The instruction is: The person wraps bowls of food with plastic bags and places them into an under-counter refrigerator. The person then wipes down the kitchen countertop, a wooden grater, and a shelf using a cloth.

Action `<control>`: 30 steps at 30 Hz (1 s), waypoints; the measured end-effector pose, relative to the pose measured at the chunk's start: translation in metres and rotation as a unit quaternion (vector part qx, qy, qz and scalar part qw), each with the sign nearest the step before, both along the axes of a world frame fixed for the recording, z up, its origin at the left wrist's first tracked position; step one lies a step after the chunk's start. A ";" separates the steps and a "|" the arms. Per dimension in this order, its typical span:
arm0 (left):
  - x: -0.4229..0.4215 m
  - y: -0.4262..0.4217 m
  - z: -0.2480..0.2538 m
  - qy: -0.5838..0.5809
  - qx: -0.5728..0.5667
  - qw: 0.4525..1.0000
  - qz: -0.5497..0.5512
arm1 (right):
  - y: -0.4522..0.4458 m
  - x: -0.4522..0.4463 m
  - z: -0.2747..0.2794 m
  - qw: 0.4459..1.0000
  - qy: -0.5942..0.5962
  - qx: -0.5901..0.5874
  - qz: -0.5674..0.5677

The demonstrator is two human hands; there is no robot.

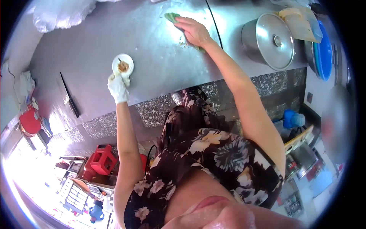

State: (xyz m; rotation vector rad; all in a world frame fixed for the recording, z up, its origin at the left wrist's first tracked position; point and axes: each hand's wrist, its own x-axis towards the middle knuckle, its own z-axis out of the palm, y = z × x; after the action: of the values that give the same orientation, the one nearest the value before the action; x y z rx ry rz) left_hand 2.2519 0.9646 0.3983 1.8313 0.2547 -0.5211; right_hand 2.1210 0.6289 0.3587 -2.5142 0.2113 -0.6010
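My left hand (119, 88), in a white glove, grips the near rim of a small white dish (130, 62). Brown food scraps (123, 66) lie in the dish. Bare, my right hand (194, 33) presses a green cloth (172, 17) against the metal tabletop (152, 42). The cloth shows beyond the fingertips and below the palm; the rest is hidden under the hand. Small crumbs (183, 45) are scattered on the metal just left of my right wrist.
A knife (69, 100) with a black handle lies at the table's left. To the right stands a lidded steel pot (253, 42), with a blue basin (325, 51) beyond it. A plastic bag (63, 13) sits at the far left. Red stools (103, 159) are below the near edge.
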 end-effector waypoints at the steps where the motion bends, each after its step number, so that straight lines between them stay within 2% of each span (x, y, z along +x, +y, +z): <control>1: 0.005 -0.003 0.000 0.019 -0.036 0.999 0.011 | 0.013 -0.007 0.005 1.000 0.005 0.008 0.022; 4: 0.007 -0.011 0.011 0.012 -0.072 0.996 0.043 | 0.055 -0.019 0.012 0.998 0.014 0.023 0.064; 6: -0.034 -0.002 0.027 -0.008 -0.143 0.988 0.051 | 0.079 -0.027 0.017 0.997 0.024 0.029 0.075; 8: -0.103 0.020 0.007 0.045 -0.195 0.980 -0.012 | 0.105 -0.032 0.019 0.996 0.021 0.030 0.082; 9: -0.134 0.028 0.002 0.150 -0.189 0.967 -0.078 | 0.119 -0.034 0.019 0.997 0.007 0.041 0.062; 10: -0.155 0.027 -0.004 0.297 -0.126 0.941 -0.104 | 0.135 -0.034 0.017 0.998 -0.005 0.054 0.041; 11: -0.173 0.016 -0.003 0.374 -0.178 0.909 -0.041 | 0.153 -0.035 0.015 0.999 -0.015 0.044 -0.008; 12: -0.181 0.006 -0.005 0.445 -0.230 0.865 0.022 | 0.172 -0.037 0.014 0.999 -0.013 0.044 -0.003; 13: -0.182 0.002 -0.021 0.443 -0.235 0.865 0.025 | 0.190 -0.037 0.012 0.997 -0.036 0.049 -0.055; 15: -0.190 -0.002 -0.084 0.280 -0.283 0.907 -0.138 | 0.211 -0.034 0.007 0.984 -0.081 0.040 -0.153; 16: -0.196 -0.002 -0.117 0.191 -0.298 0.911 -0.213 | 0.211 -0.033 0.005 0.986 -0.078 0.041 -0.143; 17: -0.200 0.000 -0.142 0.100 -0.305 0.903 -0.284 | 0.211 -0.027 0.004 0.966 -0.093 0.150 -0.189; 18: -0.188 -0.009 -0.101 0.348 -0.395 0.840 -0.136 | 0.209 -0.020 0.002 0.932 -0.107 0.256 -0.233; 19: -0.176 -0.018 -0.056 0.537 -0.422 0.723 0.102 | 0.199 -0.013 0.005 0.896 -0.121 0.354 -0.241; 20: -0.172 -0.013 -0.044 0.529 -0.405 0.744 0.036 | 0.183 -0.006 0.017 0.891 -0.113 0.381 -0.220; 21: -0.167 -0.014 -0.034 0.536 -0.371 0.758 0.030 | 0.167 0.003 0.043 0.854 -0.079 0.477 -0.194; 22: -0.163 -0.017 -0.028 0.541 -0.336 0.770 0.023 | 0.144 0.018 0.044 0.830 -0.083 0.531 -0.151; 23: -0.162 -0.019 -0.027 0.546 -0.324 0.772 0.035 | 0.120 0.037 0.042 0.857 -0.095 0.493 -0.113; 24: -0.164 -0.014 -0.040 0.547 -0.329 0.769 0.036 | 0.097 0.056 0.048 0.861 -0.044 0.500 -0.081; 25: -0.166 -0.015 -0.046 0.549 -0.334 0.765 0.041 | 0.076 0.079 0.043 0.910 -0.049 0.409 -0.036; 26: -0.169 -0.016 -0.053 0.553 -0.338 0.760 0.048 | 0.063 0.099 0.035 0.943 -0.016 0.328 -0.060; 27: -0.172 -0.016 -0.062 0.574 -0.357 0.735 0.051 | 0.043 0.120 0.005 0.983 -0.042 0.176 -0.010; 28: -0.172 -0.020 -0.068 0.576 -0.358 0.733 0.058 | 0.031 0.131 -0.022 0.997 -0.065 0.022 0.041; 29: -0.175 -0.024 -0.074 0.558 -0.390 0.731 0.042 | 0.034 0.134 -0.023 0.997 -0.057 0.028 0.044; 30: -0.182 -0.026 -0.079 0.544 -0.420 0.726 0.030 | 0.040 0.133 -0.017 0.992 -0.010 0.067 0.104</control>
State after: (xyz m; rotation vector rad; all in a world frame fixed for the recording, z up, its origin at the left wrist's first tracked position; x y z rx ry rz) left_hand 2.0698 0.9391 0.3195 0.4528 0.7174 -1.3729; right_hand 2.2538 0.6687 0.3419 -2.3612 -0.0183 -0.5084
